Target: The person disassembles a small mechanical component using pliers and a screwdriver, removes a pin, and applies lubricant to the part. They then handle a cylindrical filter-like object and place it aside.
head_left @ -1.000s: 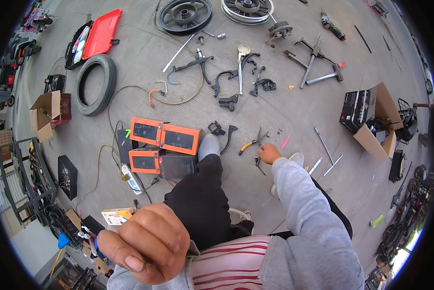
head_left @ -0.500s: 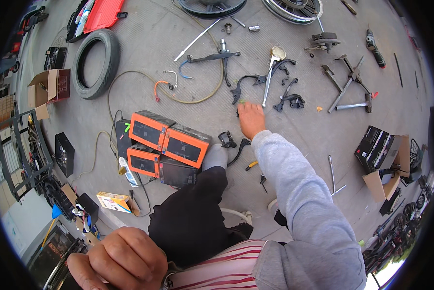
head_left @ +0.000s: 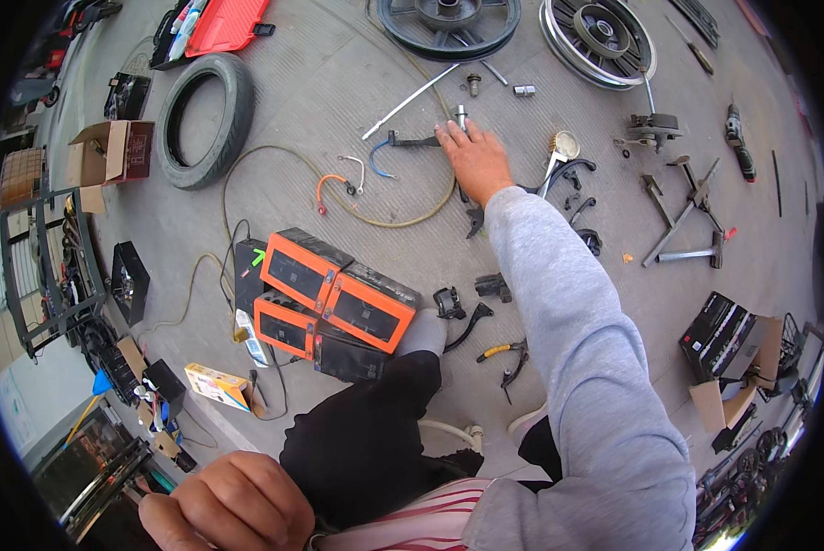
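My right hand (head_left: pixel 476 158) reaches forward over a black brake lever (head_left: pixel 415 141) with a short blue hose. Its fingers are stretched out and hide part of the lever; an upright silver socket (head_left: pixel 460 114) stands just beyond the fingertips. More black levers (head_left: pixel 572 172) and a silver ratchet-like tool with a round yellowish head (head_left: pixel 565 144) lie to its right. My left hand (head_left: pixel 233 505) is curled near my lap at the lower left; its palm is hidden. In front of my knee are a black block-shaped part (head_left: pixel 493 287), a caliper-like part (head_left: pixel 448 303) and a curved black lever (head_left: pixel 470 328).
Orange-and-black battery-like boxes (head_left: pixel 370 308) are stacked beside my leg. A tire (head_left: pixel 237 119) and an open red toolbox (head_left: pixel 224 26) lie at the far left. Beyond my hand lie wheels (head_left: pixel 448 41); a cordless drill (head_left: pixel 740 142) and metal stand (head_left: pixel 692 197) lie right. Yellow-handled pliers (head_left: pixel 504 349) lie near my foot.
My right hand has moved forward to the lever with the blue hose, uncovering the black block-shaped part. My left hand stays curled. The view has shifted, showing more of the wheels.
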Demonstrator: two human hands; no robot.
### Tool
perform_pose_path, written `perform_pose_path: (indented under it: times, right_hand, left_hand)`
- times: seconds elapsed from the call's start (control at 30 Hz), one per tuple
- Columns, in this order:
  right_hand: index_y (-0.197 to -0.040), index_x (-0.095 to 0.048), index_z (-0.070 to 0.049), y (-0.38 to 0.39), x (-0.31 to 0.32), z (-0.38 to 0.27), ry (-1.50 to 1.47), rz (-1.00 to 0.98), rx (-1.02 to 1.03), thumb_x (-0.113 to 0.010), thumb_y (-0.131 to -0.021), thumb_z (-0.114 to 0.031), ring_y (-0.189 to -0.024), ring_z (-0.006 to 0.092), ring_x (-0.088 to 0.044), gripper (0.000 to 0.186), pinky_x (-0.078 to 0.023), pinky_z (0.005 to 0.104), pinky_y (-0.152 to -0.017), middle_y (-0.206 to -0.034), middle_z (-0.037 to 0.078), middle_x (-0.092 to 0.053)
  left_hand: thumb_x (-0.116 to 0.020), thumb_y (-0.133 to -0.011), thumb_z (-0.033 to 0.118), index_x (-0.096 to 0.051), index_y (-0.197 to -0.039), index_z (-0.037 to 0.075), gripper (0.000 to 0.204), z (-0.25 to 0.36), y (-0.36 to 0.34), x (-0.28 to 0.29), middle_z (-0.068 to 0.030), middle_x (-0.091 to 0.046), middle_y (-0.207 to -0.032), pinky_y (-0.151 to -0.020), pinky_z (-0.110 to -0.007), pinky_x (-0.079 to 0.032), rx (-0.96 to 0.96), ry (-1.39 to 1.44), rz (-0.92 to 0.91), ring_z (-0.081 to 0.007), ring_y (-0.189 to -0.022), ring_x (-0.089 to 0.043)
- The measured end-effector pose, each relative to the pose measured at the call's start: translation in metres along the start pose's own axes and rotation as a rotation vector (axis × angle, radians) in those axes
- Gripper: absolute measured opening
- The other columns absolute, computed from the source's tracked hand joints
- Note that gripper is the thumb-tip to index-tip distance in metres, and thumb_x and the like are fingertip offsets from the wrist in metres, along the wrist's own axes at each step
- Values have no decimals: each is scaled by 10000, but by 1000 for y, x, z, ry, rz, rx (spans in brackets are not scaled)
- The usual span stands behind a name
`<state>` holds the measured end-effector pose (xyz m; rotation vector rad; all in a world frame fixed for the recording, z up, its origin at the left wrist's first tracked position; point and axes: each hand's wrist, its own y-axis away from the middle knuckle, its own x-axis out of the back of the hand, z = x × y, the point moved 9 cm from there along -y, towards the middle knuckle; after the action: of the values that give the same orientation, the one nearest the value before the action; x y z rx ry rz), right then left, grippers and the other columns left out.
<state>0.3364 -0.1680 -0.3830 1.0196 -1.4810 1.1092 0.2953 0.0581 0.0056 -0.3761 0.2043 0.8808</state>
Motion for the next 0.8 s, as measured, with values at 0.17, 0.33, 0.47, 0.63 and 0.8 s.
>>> perform_pose_path:
  times: [0.17, 0.33, 0.47, 0.63, 0.8]
  right_hand:
    - [-1109, -558, -66, 4, -26, -2, -149, -280, -78, -510, -896, -117, -1038, 280, -590, 224, -475, 417, -853, -1140, 129, -568]
    - [-981, -550, -32, 32, -26, 15, -466, -184, -504, -639, -832, -160, -908, 370, -634, 215, -516, 479, -774, -1065, 173, -576]
    - [-996, -559, -2, 37, -44, 27, -519, -168, -698, -708, -787, -199, -923, 406, -633, 323, -519, 480, -793, -1022, 219, -608]
    - [-941, -561, 51, 39, -61, 45, -643, -264, -806, -640, -772, -148, -878, 411, -631, 273, -508, 452, -776, -863, 258, -638]
    - [-1004, -586, 11, 94, -46, 46, -1429, -374, -987, -587, -800, -117, -721, 219, -664, 241, -530, 317, -638, -818, 129, -655]
  left_hand:
    - [-612, -917, 163, -533, -1038, 127, 149, -8, -10, 1, -7, -533, -663, -518, -245, -376, 28, -24, -8, -123, -547, -462]
    - [-605, -920, 160, -528, -1018, 129, 129, -13, -15, 4, -7, -530, -654, -514, -247, -377, 42, -19, -34, -122, -545, -466]
    - [-599, -926, 166, -530, -1014, 129, 118, -14, -17, 2, -7, -523, -645, -512, -248, -375, 77, -40, -74, -124, -543, -460]
    - [-591, -936, 177, -529, -1017, 131, 112, -14, -17, 2, -9, -515, -640, -511, -250, -370, 82, -34, -48, -129, -539, -452]
    - [-593, -938, 183, -532, -1023, 136, 115, -14, -15, 5, -12, -521, -645, -516, -250, -371, 91, 17, -38, -132, -543, -455]
